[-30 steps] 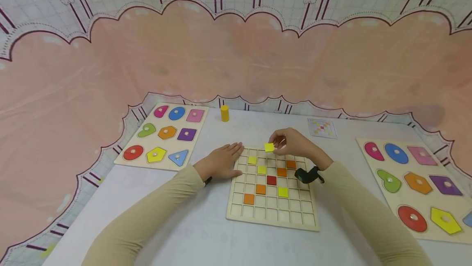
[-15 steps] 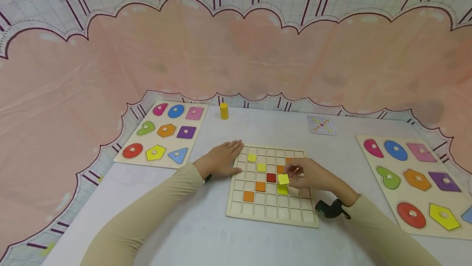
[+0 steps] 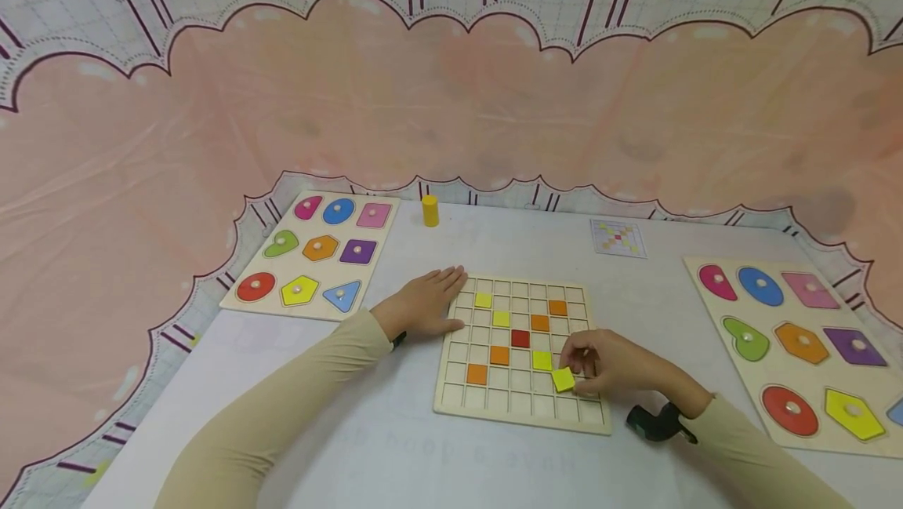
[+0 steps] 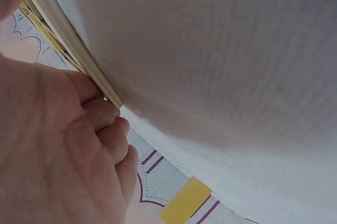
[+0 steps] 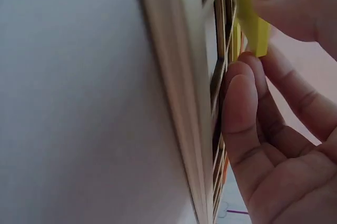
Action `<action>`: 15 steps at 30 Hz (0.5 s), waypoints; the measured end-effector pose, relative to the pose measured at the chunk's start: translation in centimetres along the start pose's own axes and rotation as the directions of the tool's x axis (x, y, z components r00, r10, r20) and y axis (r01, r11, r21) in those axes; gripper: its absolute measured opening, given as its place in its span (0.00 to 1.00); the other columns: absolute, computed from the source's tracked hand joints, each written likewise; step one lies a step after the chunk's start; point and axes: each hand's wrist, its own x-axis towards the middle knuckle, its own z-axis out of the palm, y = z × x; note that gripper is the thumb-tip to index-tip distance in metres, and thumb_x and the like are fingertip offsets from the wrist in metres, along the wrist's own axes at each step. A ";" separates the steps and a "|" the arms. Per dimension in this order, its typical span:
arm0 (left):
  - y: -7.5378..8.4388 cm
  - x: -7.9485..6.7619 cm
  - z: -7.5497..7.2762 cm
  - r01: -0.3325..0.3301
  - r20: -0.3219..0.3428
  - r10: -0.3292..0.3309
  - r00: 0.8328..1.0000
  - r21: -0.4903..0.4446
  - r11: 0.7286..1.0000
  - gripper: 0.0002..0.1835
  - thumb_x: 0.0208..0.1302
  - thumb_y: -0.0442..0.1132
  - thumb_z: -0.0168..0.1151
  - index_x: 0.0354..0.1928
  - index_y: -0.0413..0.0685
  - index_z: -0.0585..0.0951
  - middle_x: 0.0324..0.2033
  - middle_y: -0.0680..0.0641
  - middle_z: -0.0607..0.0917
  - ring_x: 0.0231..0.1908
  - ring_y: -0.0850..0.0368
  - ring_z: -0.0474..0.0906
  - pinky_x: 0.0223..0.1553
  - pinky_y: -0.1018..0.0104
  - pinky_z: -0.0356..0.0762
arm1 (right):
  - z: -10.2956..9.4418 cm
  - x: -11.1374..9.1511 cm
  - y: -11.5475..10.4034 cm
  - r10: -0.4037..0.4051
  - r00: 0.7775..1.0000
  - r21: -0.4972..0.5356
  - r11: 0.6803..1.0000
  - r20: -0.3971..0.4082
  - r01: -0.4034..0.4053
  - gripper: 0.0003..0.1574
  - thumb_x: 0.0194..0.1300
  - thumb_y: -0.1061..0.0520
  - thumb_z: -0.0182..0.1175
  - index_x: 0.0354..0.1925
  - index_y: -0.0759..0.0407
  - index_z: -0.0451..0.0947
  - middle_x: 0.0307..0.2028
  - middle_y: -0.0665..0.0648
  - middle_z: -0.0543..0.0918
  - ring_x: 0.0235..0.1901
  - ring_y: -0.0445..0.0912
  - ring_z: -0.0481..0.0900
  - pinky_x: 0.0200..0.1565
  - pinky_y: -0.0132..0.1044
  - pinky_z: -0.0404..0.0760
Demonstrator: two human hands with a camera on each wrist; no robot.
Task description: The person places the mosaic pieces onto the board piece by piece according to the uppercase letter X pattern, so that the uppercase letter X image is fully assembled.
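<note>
Keep your left hand (image 3: 423,307) flat, fingers straight, against the board's (image 3: 518,409) left edge. Your right hand (image 3: 612,365) pinches the yellow tile (image 3: 563,379) over the lower-right cells; level it and seat it squarely in one cell. A second ago it hovered above the board's far edge.

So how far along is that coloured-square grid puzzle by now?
Eight tiles already sit in the grid board: three yellow, four orange and a red one in the middle, forming a partial X. In hand: the right hand pinches a yellow tile over a cell near the lower right, while the left hand steadies the board's edge. Judging by the pattern card, the X's outer ends look unfilled.
</note>
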 end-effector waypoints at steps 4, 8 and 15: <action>0.0 -0.2 0.0 0.004 -0.001 -0.004 1.000 0.002 1.000 0.46 0.66 0.65 0.44 0.73 0.42 0.46 0.74 0.44 0.48 0.74 0.51 0.43 0.74 0.59 0.45 | 0.1 -0.1 -0.1 0.007 1.000 -0.003 1.000 0.015 -0.007 0.16 0.48 0.59 0.72 0.35 0.51 0.76 0.28 0.48 0.74 0.27 0.37 0.70 0.27 0.25 0.73; -0.1 -0.2 0.0 0.001 -0.007 -0.001 1.000 -0.006 1.000 0.46 0.66 0.65 0.44 0.73 0.42 0.46 0.74 0.44 0.48 0.74 0.51 0.44 0.74 0.58 0.46 | 0.1 0.0 -0.1 0.001 1.000 -0.006 1.000 0.027 -0.001 0.17 0.47 0.55 0.73 0.34 0.50 0.75 0.28 0.47 0.74 0.27 0.37 0.70 0.28 0.25 0.73; -0.3 -0.1 0.4 0.004 0.000 -0.004 1.000 -0.004 1.000 0.46 0.66 0.65 0.44 0.74 0.42 0.44 0.74 0.44 0.46 0.74 0.51 0.42 0.74 0.59 0.44 | 0.0 0.1 0.1 -0.049 0.998 0.016 0.999 0.037 0.048 0.16 0.48 0.55 0.73 0.34 0.53 0.77 0.28 0.48 0.74 0.27 0.36 0.70 0.28 0.25 0.73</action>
